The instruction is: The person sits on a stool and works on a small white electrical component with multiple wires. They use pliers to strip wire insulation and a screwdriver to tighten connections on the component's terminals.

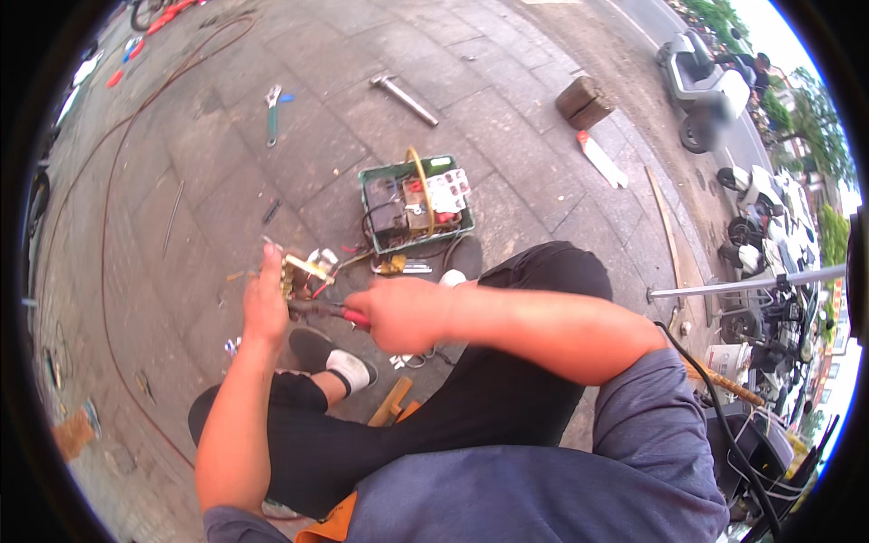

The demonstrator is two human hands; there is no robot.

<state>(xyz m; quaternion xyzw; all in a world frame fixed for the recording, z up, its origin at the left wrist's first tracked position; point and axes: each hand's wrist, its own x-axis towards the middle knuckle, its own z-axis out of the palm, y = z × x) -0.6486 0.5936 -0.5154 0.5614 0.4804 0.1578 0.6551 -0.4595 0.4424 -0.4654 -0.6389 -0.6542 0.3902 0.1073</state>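
Observation:
My left hand (pixel 263 309) holds a small brass-coloured part with a pale bar (pixel 307 267) upright above the paving, its loose wires hanging close by. In my right hand (pixel 407 315) is a red-handled tool (pixel 356 317), apparently pliers. Its dark metal end reaches the lower side of the brass part; blur and my fingers hide whether its jaws are closed on it. Beyond my hands stands a green plastic basket (pixel 366 193) with a yellow handle, filled with boxes, small parts and a white perforated piece (pixel 448 192).
An adjustable wrench (pixel 272 122), a long metal tool (pixel 407 102) and a wooden block (pixel 584 102) lie farther out on the paving. A brown hose (pixel 106 224) curves along the left. Wood pieces (pixel 390 402) lie between my legs. Parked scooters (pixel 753 197) line the right.

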